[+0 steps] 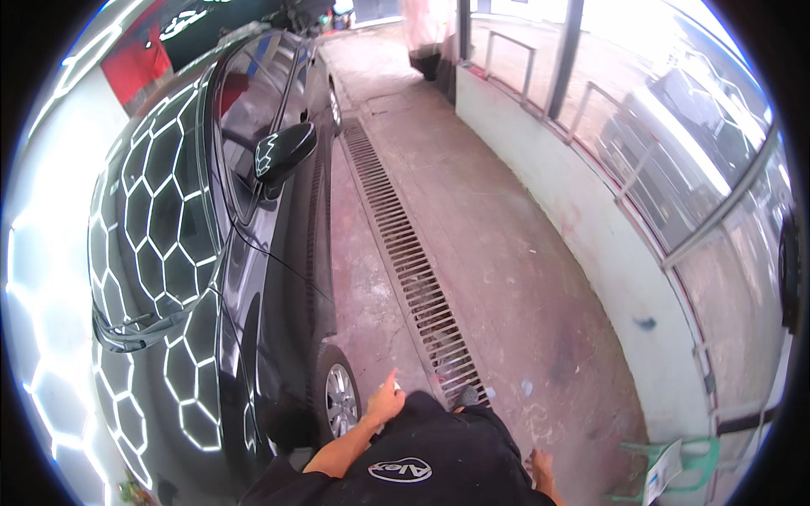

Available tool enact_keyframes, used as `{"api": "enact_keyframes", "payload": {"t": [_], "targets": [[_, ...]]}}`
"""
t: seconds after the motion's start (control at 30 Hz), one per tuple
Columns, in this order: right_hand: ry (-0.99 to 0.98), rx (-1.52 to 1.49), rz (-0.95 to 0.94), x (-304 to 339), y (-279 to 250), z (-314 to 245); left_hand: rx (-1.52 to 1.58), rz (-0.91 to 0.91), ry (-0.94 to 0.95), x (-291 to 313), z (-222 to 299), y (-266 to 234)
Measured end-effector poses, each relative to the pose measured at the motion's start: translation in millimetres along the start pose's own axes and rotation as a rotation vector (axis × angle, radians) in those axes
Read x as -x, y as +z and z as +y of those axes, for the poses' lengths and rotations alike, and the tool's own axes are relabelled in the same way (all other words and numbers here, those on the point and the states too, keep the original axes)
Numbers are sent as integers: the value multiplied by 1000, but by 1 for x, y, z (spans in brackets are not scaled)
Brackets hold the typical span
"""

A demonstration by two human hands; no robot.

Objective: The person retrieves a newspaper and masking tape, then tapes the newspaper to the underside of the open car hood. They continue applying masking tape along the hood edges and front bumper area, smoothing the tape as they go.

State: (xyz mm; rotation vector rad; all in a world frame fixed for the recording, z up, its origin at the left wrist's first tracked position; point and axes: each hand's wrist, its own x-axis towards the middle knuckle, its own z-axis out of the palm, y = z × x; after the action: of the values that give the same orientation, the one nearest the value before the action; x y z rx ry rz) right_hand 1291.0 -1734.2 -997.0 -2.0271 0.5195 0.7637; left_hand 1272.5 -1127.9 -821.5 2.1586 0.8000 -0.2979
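Observation:
My left hand (386, 404) is held out in front of my dark shirt, beside the front wheel (340, 396) of a black car (278, 312). One finger points forward and the others are curled. A small white bit shows at the fingers, too small to name. The hand is apart from the car. My right hand (542, 465) hangs low at my right side above the floor, its fingers loosely apart, with nothing seen in it. Part of it is hidden by my body.
The car's side mirror (285, 153) juts out over the aisle. A slotted metal floor drain (403, 244) runs lengthwise beside the car, close to my foot. A low white wall (540, 169) with windows lines the right. A green plastic chair (693, 472) stands at the lower right.

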Motion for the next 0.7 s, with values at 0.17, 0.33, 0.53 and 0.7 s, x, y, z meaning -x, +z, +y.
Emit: {"api": "enact_keyframes", "payload": {"t": [0.17, 0.33, 0.53, 0.7], "targets": [[8, -7, 96, -135, -48, -296, 27, 231, -79, -129, 65, -54], [-202, 52, 132, -306, -5, -492, 191, 427, -220, -341, 48, -72], [-126, 125, 6, -404, 115, -643, 841, 340, -423, -591, 82, -183], [-21, 288, -212, -453, 194, -702, 387, 539, -356, -769, 144, -337]]}}
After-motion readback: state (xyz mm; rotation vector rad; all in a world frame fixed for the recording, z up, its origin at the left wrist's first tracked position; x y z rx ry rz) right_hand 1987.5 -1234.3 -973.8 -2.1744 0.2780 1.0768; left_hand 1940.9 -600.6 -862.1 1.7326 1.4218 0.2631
